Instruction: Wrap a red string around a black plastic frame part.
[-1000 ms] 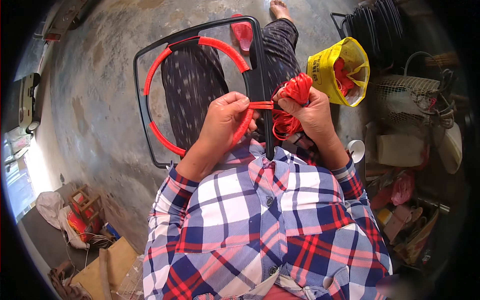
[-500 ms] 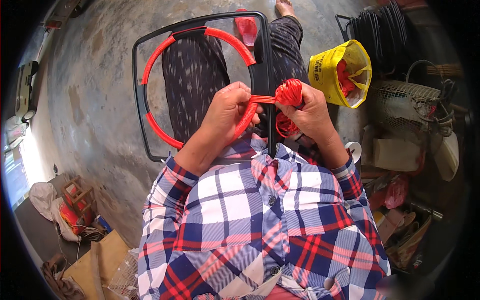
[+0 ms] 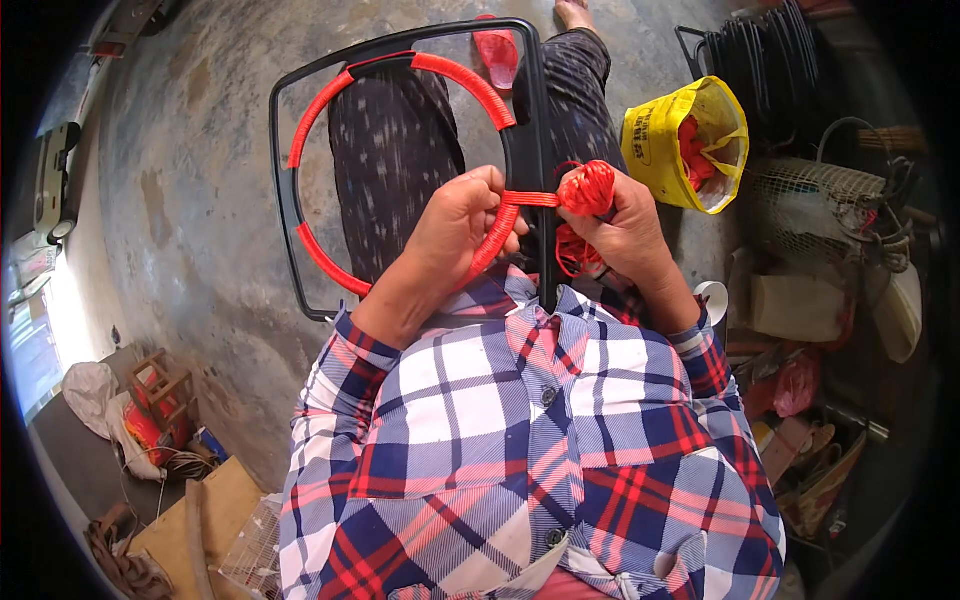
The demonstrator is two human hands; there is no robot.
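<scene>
A black rectangular frame (image 3: pixel 404 40) lies over my lap, with a round black ring (image 3: pixel 297 205) inside it. Glossy red cord wraps the ring in separate sections, such as the upper right one (image 3: pixel 470 82). My left hand (image 3: pixel 455 225) is closed around the ring's lower right part, its fingertips showing past the cord-wrapped section. Several red strands (image 3: pixel 532 198) run side by side from there across the frame's right bar. My right hand (image 3: pixel 628 228) grips a bundle of red cord (image 3: pixel 588 188) just right of that bar. More loose red cord (image 3: pixel 575 252) hangs beneath this hand.
A yellow bag (image 3: pixel 650 140) with red material inside stands on the concrete floor to the right. Behind it are stacked black frames (image 3: pixel 765 60) and a wire mesh basket (image 3: pixel 805 195). A red slipper (image 3: pixel 497 55) lies ahead. Wooden boards (image 3: pixel 205 525) lie at lower left.
The left hand's fingers have curled in closer beside the strands. The right hand still grips the cord bundle, and the whole view has shifted slightly.
</scene>
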